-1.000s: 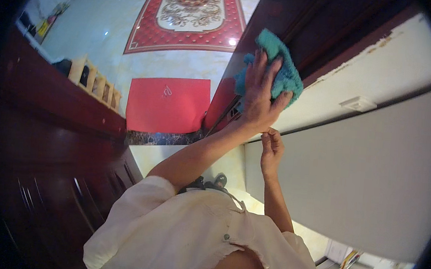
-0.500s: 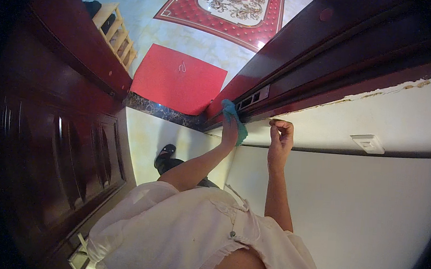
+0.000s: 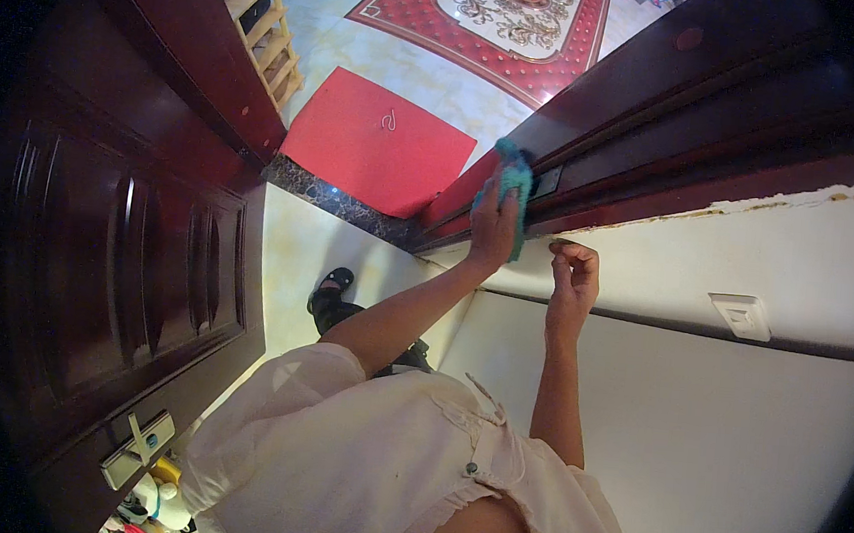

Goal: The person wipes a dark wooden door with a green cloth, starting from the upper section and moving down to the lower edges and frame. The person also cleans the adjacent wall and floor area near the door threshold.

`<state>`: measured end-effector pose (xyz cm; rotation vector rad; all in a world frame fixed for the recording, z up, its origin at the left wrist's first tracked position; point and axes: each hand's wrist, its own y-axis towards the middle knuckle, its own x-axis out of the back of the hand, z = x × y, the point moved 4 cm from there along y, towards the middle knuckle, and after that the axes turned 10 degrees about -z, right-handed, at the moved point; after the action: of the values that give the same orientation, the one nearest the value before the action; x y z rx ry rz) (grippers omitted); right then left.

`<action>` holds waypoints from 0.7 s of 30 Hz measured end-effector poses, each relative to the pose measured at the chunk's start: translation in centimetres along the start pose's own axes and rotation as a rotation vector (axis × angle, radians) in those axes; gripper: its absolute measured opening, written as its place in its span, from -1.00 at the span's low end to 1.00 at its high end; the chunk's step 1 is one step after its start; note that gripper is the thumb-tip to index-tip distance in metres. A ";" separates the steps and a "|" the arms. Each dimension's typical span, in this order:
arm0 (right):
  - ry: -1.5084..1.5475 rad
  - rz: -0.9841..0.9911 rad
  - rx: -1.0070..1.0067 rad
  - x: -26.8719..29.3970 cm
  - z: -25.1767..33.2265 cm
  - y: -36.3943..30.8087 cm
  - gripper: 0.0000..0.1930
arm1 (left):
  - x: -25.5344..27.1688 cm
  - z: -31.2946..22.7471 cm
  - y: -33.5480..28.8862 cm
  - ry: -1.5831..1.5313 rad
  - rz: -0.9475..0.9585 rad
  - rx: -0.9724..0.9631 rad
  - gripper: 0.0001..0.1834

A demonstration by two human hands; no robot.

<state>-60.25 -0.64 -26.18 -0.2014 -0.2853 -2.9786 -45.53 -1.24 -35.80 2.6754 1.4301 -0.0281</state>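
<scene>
Teal cloth (image 3: 519, 182) | pt. hidden behind L hand (image 3: 492, 229) | R hand (image 3: 575, 275) pinched, contents unclr

A loose, pale, short-sleeved top (image 3: 355, 450) is worn with a small round bead (image 3: 471, 469), dark trousers (image 3: 331, 312) and a dark shoe (image 3: 339, 278).

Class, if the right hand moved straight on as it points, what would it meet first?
Probably the wall, just ahead of the right hand in this view, with the frame beyond; depth is unclear, so the frame might come first.
</scene>
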 end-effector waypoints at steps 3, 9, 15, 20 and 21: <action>-0.013 -0.032 0.020 1.2 -0.3 0.2 -0.91 | -0.9 6.8 -1.2 0.133 -0.127 0.027 -0.48; 0.058 0.010 0.015 1.1 -0.6 1.0 -0.91 | 1.9 19.0 -4.1 0.001 -0.107 0.929 -0.40; -0.020 0.022 0.066 1.1 -0.3 0.6 -0.91 | 1.0 10.5 -5.3 0.081 -0.131 0.687 -0.49; 0.006 0.045 0.089 0.8 -0.4 0.6 -0.90 | 1.4 5.1 -5.2 0.296 -0.061 0.338 -0.59; 0.011 0.033 0.077 1.2 -0.7 0.7 -0.91 | 1.8 -1.1 -5.2 0.224 -0.076 0.350 -0.62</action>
<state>-61.42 -1.58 -26.59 -0.1792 -0.3900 -2.9288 -48.84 3.25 -35.33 2.9792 1.7372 0.0179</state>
